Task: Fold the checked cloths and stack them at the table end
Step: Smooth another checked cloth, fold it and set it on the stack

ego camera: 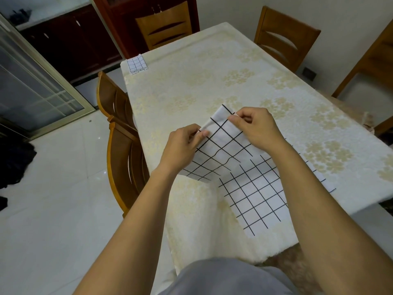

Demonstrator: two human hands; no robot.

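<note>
A white cloth with a black check [251,184] lies at the near end of the table, its far part lifted and partly doubled over. My left hand [182,145] pinches the cloth's raised left edge between thumb and fingers. My right hand [255,128] pinches the raised far edge a little further from me. A folded checked cloth [136,64] sits alone at the far left corner of the table.
The table [212,81] wears a cream floral tablecloth. Wooden chairs stand at the left [121,145], at the far end [168,24], at the far right [285,37] and at the right edge [370,67]. Dark cabinets and a glass door lie beyond on the left.
</note>
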